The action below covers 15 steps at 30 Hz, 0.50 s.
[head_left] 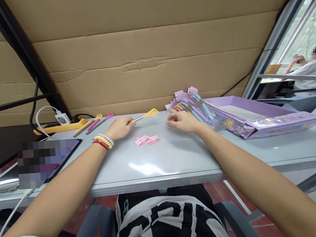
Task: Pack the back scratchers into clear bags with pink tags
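Observation:
My left hand (pixel 120 127) is closed around the metal shaft of a back scratcher with a yellow claw-shaped head (pixel 150 113), which points right above the desk. Opposite it, my right hand (pixel 182 121) has its fingers curled together; whether anything small is between them cannot be made out. Just behind and beside that hand lies a pile of back scratchers in clear wrappers (pixel 196 106) with pink and purple cards. Small pink cards (pixel 148 140) lie on the desk between and below my hands. A yellow back scratcher (pixel 89 124) and a pink one (pixel 100 122) rest unwrapped to the left.
An open purple display box (pixel 255 117) stands at the right. On the left are a tablet (pixel 65 154), a white charger (pixel 62 118) with its cable and a yellow-orange object (pixel 61 128). Cardboard (pixel 149 68) lines the desk's back. Another person (pixel 310 70) sits at far right.

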Each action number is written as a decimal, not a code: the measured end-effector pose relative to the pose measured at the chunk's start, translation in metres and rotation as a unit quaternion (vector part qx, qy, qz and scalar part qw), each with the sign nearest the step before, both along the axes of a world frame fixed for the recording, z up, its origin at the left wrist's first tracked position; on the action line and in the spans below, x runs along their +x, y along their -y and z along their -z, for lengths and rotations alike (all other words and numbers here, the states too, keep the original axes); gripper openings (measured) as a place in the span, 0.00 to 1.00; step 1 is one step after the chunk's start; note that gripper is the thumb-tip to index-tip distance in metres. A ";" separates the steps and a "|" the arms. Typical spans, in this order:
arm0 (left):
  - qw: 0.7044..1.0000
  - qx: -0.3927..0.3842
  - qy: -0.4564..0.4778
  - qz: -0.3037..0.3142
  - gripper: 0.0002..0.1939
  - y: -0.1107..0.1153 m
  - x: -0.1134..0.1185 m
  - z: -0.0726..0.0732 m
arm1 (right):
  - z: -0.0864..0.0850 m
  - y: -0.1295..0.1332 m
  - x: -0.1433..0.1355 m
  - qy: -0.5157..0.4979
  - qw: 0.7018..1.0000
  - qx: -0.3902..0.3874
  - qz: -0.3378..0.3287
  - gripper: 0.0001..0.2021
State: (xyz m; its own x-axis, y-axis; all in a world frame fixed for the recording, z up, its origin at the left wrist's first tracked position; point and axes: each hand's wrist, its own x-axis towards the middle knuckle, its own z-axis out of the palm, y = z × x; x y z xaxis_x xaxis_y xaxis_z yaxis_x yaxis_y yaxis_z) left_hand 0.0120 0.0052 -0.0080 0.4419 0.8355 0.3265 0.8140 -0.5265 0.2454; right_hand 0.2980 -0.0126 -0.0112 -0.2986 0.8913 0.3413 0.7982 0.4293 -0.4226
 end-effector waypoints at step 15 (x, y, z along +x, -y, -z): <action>0.995 -0.022 -0.096 0.025 0.18 -0.012 0.007 0.015 | 0.017 0.015 -0.050 0.124 0.976 -0.032 -0.176 0.18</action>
State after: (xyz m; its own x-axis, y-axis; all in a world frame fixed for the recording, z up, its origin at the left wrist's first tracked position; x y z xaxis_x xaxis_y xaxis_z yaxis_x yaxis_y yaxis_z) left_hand 0.0189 0.0168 -0.0230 0.5337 0.8227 0.1956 0.8215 -0.5593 0.1109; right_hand 0.2480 -0.0280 -0.0283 -0.6558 0.7364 0.1664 0.6879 0.6737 -0.2701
